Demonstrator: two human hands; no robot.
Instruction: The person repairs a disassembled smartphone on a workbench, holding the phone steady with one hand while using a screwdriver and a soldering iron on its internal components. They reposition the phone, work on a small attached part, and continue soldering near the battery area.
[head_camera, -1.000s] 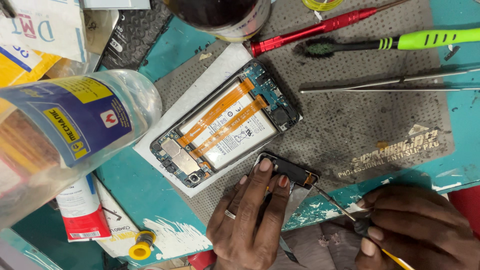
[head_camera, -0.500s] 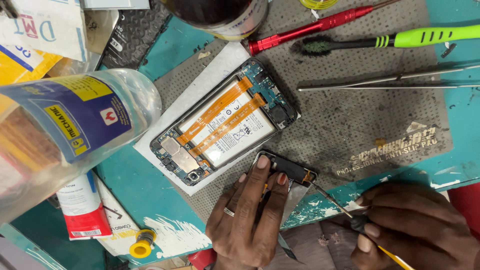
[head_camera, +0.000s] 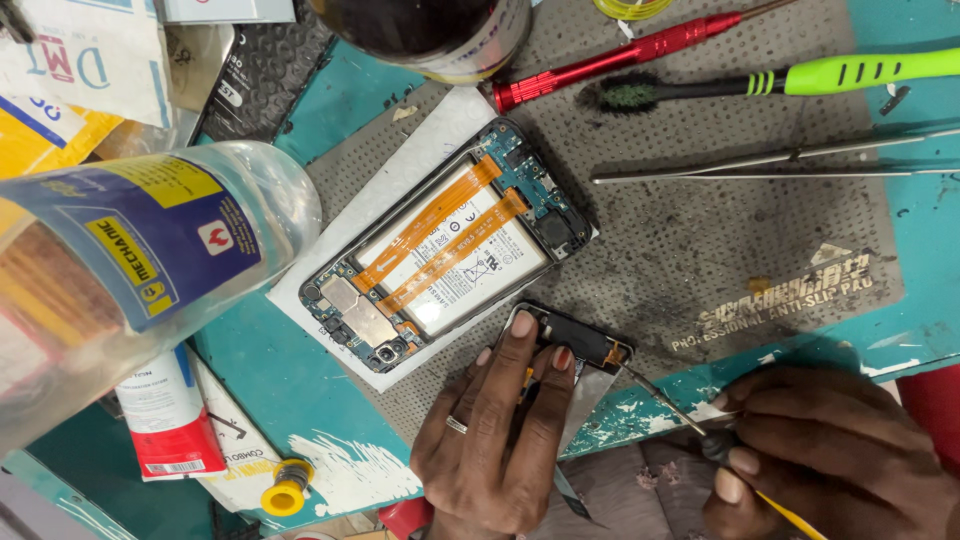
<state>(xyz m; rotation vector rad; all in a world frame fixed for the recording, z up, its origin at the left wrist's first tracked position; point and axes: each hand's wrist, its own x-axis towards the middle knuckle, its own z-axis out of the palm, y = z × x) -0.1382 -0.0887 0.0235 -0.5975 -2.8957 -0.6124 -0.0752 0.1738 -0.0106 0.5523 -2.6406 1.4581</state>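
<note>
Near the worktop's front edge, the left hand (head_camera: 495, 440) presses spread fingers (head_camera: 520, 335) on a small black phone part (head_camera: 575, 340) just below the opened phone (head_camera: 450, 240). The right hand (head_camera: 830, 450) pinches a thin screwdriver (head_camera: 665, 400), tip touching that part.

I see my left hand (head_camera: 497, 435) pressing two fingertips on a small black phone part (head_camera: 575, 338) at the grey mat's (head_camera: 690, 250) edge. My right hand (head_camera: 835, 455) pinches a thin screwdriver (head_camera: 665, 400), tip touching that part. An opened phone (head_camera: 445, 245) lies just beside, on the bench (head_camera: 290, 400).
</note>
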